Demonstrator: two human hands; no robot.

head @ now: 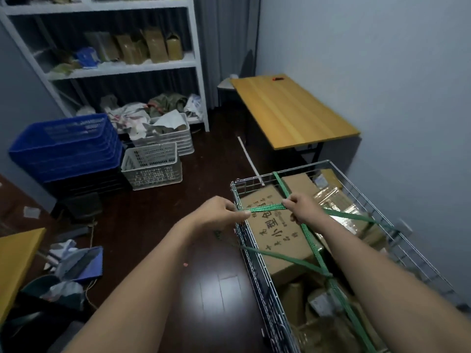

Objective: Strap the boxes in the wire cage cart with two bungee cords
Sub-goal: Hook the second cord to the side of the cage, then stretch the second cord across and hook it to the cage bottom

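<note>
One green bungee cord (pixel 312 240) appeared already strung lengthwise over the boxes (pixel 272 230) in the wire cage cart (pixel 303 167). The left hand (pixel 221 212) pinched and the right hand (pixel 302 208) gripped a second cord (pixel 265 208), stretched crosswise at the cart's left rim and seemingly not yet hooked. The top box's print included "小型".

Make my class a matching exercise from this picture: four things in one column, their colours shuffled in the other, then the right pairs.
Things:
1. cord
2. table
3. shelf
4. box

Colours:
a. brown
b. white
c. green
d. yellow

Pairs: 1-c, 2-d, 3-b, 4-a
</note>
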